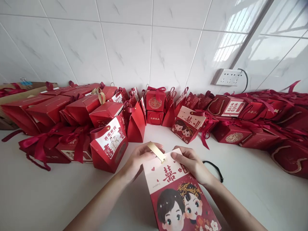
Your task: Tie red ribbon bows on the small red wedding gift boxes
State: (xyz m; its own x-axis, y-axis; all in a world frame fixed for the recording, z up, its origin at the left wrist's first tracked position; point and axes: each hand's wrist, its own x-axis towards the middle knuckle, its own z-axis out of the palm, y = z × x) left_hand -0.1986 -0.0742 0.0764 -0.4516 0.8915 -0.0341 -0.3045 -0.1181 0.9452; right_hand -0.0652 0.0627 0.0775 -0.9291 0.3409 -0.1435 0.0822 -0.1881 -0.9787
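A flat red and white wedding gift bag (179,195) with a cartoon couple and a red double-happiness sign lies on the white table (48,195) in front of me. My left hand (139,158) pinches a gold ribbon handle (157,151) at the bag's top edge. My right hand (191,163) grips the bag's top right corner, fingers curled over the edge.
Many red gift boxes and bags with ribbons (108,146) crowd the back of the table along the tiled wall. One similar cartoon box (187,125) lies just beyond my hands. A black elastic loop (215,168) lies to the right. A white power socket (227,77) is mounted on the wall.
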